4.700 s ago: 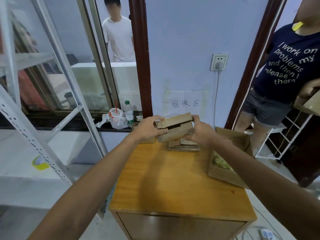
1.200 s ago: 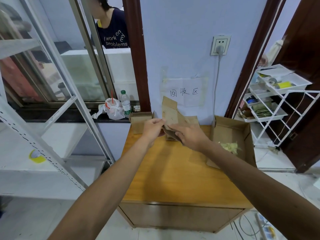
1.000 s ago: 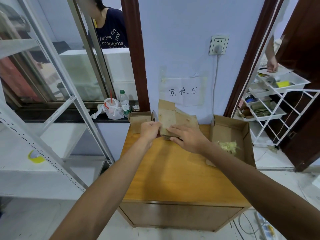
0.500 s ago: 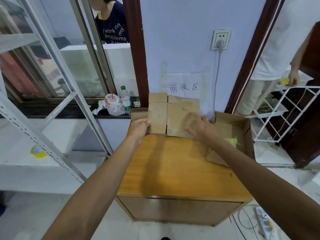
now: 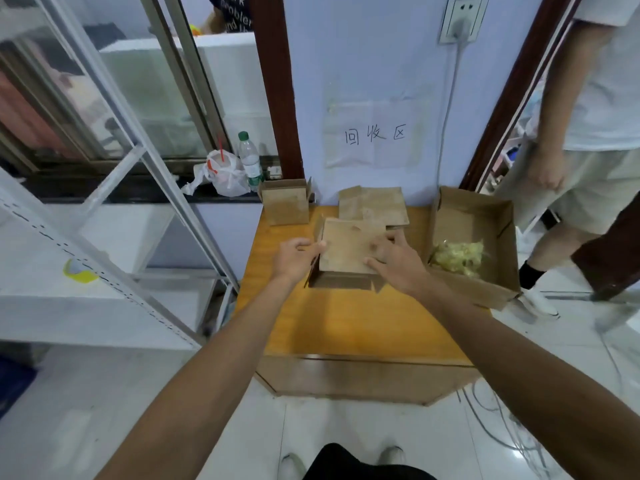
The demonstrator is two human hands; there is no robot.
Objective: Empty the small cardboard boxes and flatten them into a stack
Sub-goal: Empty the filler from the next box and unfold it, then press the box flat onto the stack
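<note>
Head view: a half-collapsed cardboard box (image 5: 348,252) lies on the wooden cabinet (image 5: 346,323). The left hand (image 5: 297,259) pinches its left edge, fingers curled. The right hand (image 5: 396,263) lies flat on the top panel, fingers spread, grasping nothing. Press evenly along the creases, then slide it onto the flattened stack (image 5: 374,206) just behind. An upright small box (image 5: 285,202) waits far left.

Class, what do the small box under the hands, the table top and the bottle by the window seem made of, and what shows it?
Small box: matt brown cardboard, judging by its folded flaps and raw edges.
Table top: wood or veneer, smooth with a slight sheen; faint grain shows.
Bottle: probably clear plastic, see-through with a green cap.
</note>
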